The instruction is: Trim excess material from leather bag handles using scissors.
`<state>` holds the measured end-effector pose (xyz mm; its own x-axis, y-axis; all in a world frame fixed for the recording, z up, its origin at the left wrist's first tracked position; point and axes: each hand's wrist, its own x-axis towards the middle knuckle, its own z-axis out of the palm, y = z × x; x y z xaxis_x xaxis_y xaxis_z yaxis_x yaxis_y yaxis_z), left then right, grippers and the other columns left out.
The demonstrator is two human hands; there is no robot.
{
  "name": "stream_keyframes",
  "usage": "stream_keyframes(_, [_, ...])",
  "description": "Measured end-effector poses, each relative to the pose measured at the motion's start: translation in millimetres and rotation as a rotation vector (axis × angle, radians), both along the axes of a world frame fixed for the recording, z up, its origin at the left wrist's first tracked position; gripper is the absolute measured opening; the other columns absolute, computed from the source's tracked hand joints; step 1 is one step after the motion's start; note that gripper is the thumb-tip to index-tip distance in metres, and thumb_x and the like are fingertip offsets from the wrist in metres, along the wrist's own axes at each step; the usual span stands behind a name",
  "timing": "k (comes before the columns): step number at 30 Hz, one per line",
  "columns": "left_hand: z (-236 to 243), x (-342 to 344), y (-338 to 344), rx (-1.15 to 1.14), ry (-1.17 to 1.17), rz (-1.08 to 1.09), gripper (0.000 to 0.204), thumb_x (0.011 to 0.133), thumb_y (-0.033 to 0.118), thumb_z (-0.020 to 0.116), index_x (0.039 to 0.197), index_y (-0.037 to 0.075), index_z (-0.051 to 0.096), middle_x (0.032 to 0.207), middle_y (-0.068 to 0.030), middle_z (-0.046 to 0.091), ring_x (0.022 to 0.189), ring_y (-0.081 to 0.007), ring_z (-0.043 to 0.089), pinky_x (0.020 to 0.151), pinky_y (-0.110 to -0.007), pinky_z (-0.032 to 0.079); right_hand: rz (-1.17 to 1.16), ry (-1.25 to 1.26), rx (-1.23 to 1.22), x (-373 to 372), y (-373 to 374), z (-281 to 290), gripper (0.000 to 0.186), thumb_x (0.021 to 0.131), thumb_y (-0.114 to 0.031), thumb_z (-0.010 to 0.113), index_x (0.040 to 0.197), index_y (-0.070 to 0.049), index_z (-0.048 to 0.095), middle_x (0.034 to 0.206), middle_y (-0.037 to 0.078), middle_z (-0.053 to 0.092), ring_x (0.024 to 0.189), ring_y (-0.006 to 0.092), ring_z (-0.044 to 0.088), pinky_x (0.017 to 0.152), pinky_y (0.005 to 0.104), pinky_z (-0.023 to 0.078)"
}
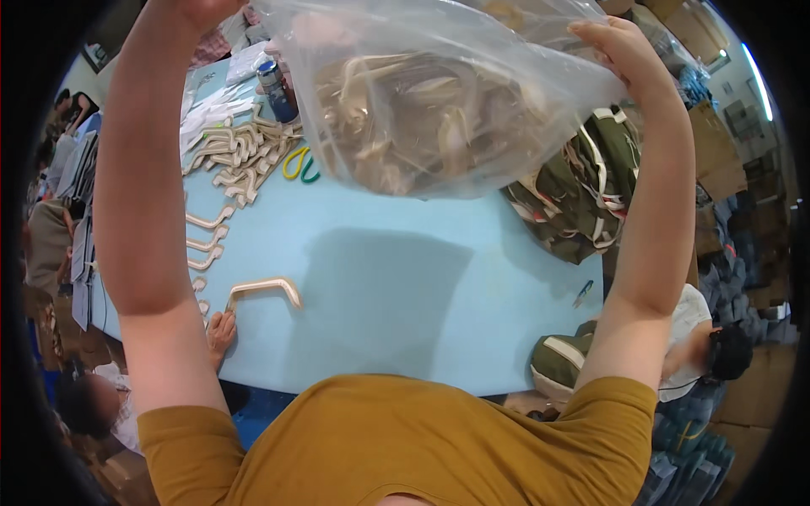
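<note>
A large, translucent plastic bag point(439, 126) of beige, curved pieces point(396, 101) hangs at twelve o'clock. At one, the right hand point(629, 51) pinches its edge; at eleven, I cannot tell the left hand's point(205, 10) grip. Level sides should steady it.

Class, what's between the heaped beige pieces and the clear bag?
In the head view, left of the bag: a yellow loop and a green loop, scissor-like; farther back, a dark bottle.
</note>
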<state>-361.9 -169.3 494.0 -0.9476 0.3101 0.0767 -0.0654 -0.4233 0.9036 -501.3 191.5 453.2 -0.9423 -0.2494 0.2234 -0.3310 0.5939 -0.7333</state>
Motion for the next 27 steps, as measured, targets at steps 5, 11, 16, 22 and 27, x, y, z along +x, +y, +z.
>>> stream_keyframes(5, [-139,-5,-20,-0.307,-0.128,0.409,0.023,0.089,0.023,0.056,0.104,0.008,0.063,0.059,0.0096,0.042,0.045,-0.0019,0.037,0.039,-0.017,0.032,-0.008,-0.255,0.032,37,-6,-137,0.024,0.076,-0.032,0.059,0.076,-0.009,0.067,0.057,-0.004,0.046,0.051,0.0105,0.041,0.048,0.0276,0.033])
stream_keyframes(11, [-148,53,-23,-0.084,-0.300,0.405,0.022,0.089,0.021,0.057,0.105,0.005,0.059,0.057,0.0085,0.039,0.042,0.0009,0.030,0.032,-0.015,0.021,-0.048,-0.185,0.166,96,-16,-136,0.023,0.078,-0.023,0.062,0.080,0.000,0.064,0.064,0.008,0.059,0.056,0.0168,0.055,0.055,0.0323,0.044])
stream_keyframes(16, [-147,73,-23,0.014,-0.323,0.401,0.027,0.093,0.020,0.050,0.115,0.005,0.055,0.058,0.0090,0.033,0.043,0.0012,0.026,0.032,-0.014,0.021,0.037,-0.325,-0.131,119,-18,-109,0.020,0.080,-0.024,0.060,0.074,-0.005,0.063,0.054,-0.005,0.047,0.047,0.0049,0.040,0.043,0.0239,0.030])
stream_keyframes(22, [-191,85,-27,-0.387,-0.433,0.300,0.033,0.086,0.029,0.059,0.113,0.009,0.057,0.062,0.0103,0.039,0.047,-0.0001,0.029,0.038,-0.015,0.021,-0.014,-0.649,-0.170,116,7,-164,0.018,0.080,-0.029,0.062,0.078,-0.011,0.060,0.052,-0.008,0.041,0.042,0.0019,0.034,0.035,0.0199,0.021])
stream_keyframes(27, [-223,128,-26,-0.718,-0.653,0.166,0.039,0.083,0.033,0.062,0.113,0.008,0.057,0.086,-0.0022,0.055,0.064,-0.0091,0.047,0.053,-0.023,0.038,0.290,-0.934,-0.070,157,15,-179,0.030,0.087,-0.033,0.056,0.099,-0.006,0.063,0.053,-0.010,0.037,0.042,0.0009,0.031,0.039,0.0187,0.023])
